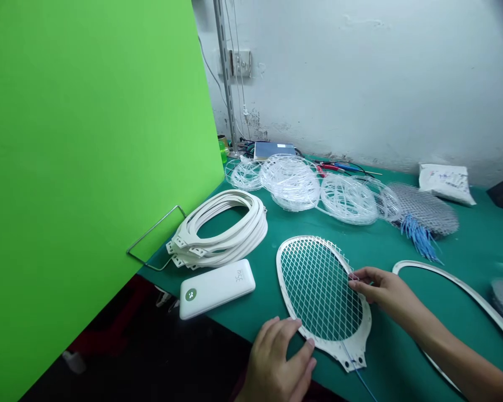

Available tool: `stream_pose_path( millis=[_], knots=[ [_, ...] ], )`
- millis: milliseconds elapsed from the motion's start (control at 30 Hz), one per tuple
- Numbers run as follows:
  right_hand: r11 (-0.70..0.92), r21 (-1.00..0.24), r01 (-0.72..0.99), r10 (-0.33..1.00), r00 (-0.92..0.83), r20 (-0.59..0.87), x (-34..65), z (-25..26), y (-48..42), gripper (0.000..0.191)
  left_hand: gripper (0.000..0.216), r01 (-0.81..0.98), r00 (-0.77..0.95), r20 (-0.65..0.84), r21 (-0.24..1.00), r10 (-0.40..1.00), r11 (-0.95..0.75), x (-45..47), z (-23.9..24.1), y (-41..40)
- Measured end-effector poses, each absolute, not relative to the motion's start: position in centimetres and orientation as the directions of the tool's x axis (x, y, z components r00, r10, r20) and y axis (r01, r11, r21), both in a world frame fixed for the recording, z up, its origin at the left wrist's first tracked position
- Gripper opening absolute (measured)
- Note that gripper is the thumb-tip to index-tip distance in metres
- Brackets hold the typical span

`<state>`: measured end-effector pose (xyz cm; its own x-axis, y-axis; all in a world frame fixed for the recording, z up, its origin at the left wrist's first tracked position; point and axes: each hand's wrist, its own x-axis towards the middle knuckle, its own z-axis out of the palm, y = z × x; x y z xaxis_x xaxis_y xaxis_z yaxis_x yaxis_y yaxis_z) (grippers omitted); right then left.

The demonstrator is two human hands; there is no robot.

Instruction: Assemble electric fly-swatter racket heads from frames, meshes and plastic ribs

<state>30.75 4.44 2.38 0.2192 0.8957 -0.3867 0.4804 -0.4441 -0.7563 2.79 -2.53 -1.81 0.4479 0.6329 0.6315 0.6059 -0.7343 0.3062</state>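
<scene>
A white oval racket-head frame (281,274) lies on the green table, its short neck pointing toward me. A silvery wire mesh (321,290) sits over it, with its cut edge overlapping the rim at the upper right. A thin blue wire (362,381) runs off the neck toward me. My right hand (379,286) pinches the right edge of the mesh between thumb and forefinger, beside the rim. At the lower left rim, my left hand (276,357) rests its fingertips on the frame, fingers bent and apart, gripping nothing.
Stacked white frames (235,237) and a white power bank (218,290) lie on the left, beside a green panel (88,139). Clear plastic grilles (291,181) line the back. Stacked mesh (431,209), blue wires (419,237) and another white frame (456,285) lie right.
</scene>
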Motion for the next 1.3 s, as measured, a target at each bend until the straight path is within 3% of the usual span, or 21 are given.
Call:
stream_pose_path(
  millis=[333,433,567,633,733,867,1067,1300],
  knots=[
    [-0.386,-0.706,0.593,0.922,0.223,-0.317,30.7,1.6,4.3,0.036,0.023,0.606,0.485,0.580,0.316,0.655,-0.729,3.0,-1.3,-2.7],
    [-0.422,-0.728,0.540,0.906,0.230,-0.354,30.5,2.0,4.3,0.036,0.023,0.611,0.492,0.565,0.318,0.662,-0.725,3.1,-1.4,-2.7],
    [-0.480,-0.774,0.412,0.876,0.273,-0.398,30.5,2.4,4.2,0.050,0.024,0.609,0.501,0.551,0.324,0.667,-0.724,3.1,-1.5,-2.5],
    [-0.446,-0.751,0.487,0.893,0.305,-0.332,30.5,2.3,3.9,0.048,0.024,0.602,0.496,0.565,0.323,0.659,-0.730,3.1,-1.7,-2.5],
    [-0.340,-0.596,0.727,0.940,0.291,-0.180,30.5,1.8,3.4,0.037,0.024,0.599,0.490,0.571,0.329,0.659,-0.730,3.1,-1.9,-2.5],
    [-0.216,-0.455,0.864,0.976,0.175,-0.132,30.5,1.2,3.2,0.035,0.025,0.625,0.504,0.505,0.347,0.701,-0.699,3.1,-1.7,-2.8],
    [-0.183,-0.611,0.770,0.983,0.143,-0.114,31.3,1.3,4.1,0.051,0.025,0.585,0.560,0.493,0.334,0.666,-0.739,2.6,-0.7,-2.3],
    [-0.175,-0.663,0.728,0.985,0.120,-0.128,31.3,2.1,5.0,0.039,0.021,0.570,0.541,0.509,0.364,0.670,-0.737,2.8,-0.9,-1.6]
  ],
)
